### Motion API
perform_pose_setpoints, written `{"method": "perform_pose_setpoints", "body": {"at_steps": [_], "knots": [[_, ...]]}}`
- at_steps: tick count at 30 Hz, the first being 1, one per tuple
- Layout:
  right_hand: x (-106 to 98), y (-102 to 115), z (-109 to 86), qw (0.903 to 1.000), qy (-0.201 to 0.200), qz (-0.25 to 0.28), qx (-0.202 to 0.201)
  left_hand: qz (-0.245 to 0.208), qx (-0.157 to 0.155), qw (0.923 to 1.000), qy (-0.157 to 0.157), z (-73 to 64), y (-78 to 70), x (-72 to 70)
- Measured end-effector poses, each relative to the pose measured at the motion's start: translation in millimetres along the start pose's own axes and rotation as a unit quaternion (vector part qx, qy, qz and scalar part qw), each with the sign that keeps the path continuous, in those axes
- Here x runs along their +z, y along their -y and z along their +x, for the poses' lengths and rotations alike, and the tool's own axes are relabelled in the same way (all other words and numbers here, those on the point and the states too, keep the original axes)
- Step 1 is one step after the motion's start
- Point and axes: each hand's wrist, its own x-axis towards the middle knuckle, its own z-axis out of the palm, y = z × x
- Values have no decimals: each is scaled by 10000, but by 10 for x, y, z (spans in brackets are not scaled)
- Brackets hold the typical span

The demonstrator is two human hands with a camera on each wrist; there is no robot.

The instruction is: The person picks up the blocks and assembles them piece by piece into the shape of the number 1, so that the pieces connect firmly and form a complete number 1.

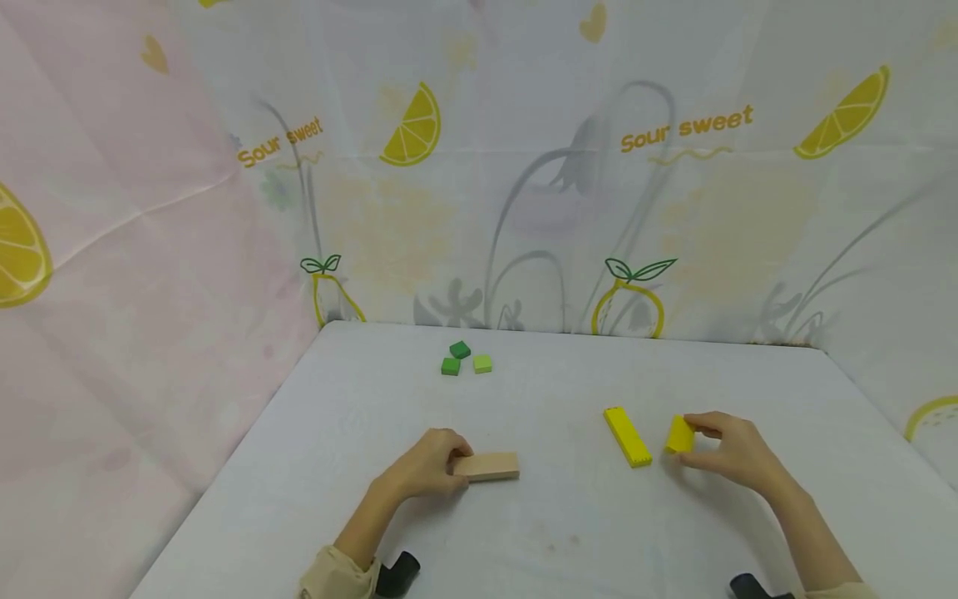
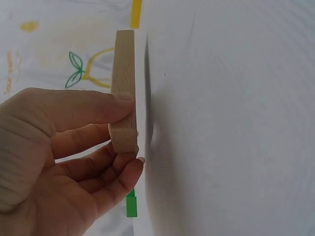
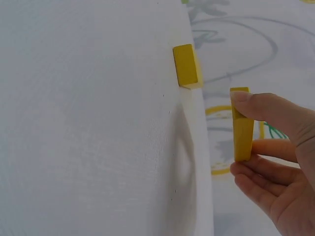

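My left hand pinches the left end of a plain wooden block, thumb on the near side and fingers on the far side. In the left wrist view the wooden block sits close over the white tabletop. On the right, my right hand grips a short yellow block between thumb and fingertips. The right wrist view shows this yellow block raised above the table, with a shadow below. Just left of it a longer yellow block lies flat on the table, slanted.
Three small green blocks, a dark one, a mid-green one and a light one, lie near the back of the white table. Behind the table hangs a printed cloth with lemon drawings.
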Motion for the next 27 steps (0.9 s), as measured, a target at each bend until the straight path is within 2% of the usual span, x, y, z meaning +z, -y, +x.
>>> {"method": "perform_pose_setpoints", "body": {"at_steps": [3,18,27], "knots": [[8,21,5,10000,-62,36,-64,9,-25,10000,53,24,-40,11],[79,100,43,9994,-143,144,-292,-155,314,9991,237,176,-182,120],[101,117,70,9988,-191,134,-423,-219,368,9986,304,222,-251,146]]}}
